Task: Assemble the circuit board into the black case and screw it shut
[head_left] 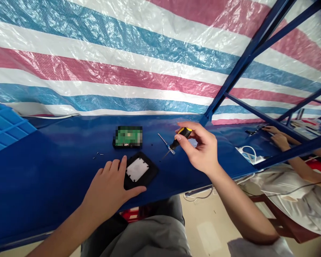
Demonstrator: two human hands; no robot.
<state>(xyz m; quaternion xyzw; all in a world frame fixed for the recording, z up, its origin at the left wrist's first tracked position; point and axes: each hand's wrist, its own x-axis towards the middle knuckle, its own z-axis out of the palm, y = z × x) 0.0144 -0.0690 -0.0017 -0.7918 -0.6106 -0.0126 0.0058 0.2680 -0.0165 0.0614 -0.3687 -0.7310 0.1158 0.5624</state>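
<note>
My right hand [203, 148] grips a yellow and black screwdriver [184, 135] by its handle. Its thin shaft slants down to the left, the tip just above the table near a tiny dark screw [159, 161]. My left hand [111, 184] lies against a flat black plastic casing [152, 170] with a white label, thumb and index finger stretched apart along its edges. Behind the casing sits an open black box with a green circuit board [127, 136], partly blurred out. A second, clear-handled screwdriver [163, 140] lies on the table, passing behind the first one's shaft.
Several small screws [97, 155] lie left of the casing on the blue table [56, 171]. A blue plastic crate [10, 128] stands at the far left. Blue metal frame bars [232, 82] rise at right, by a white power strip [250, 155]. Another person's hands [278, 137] work beyond.
</note>
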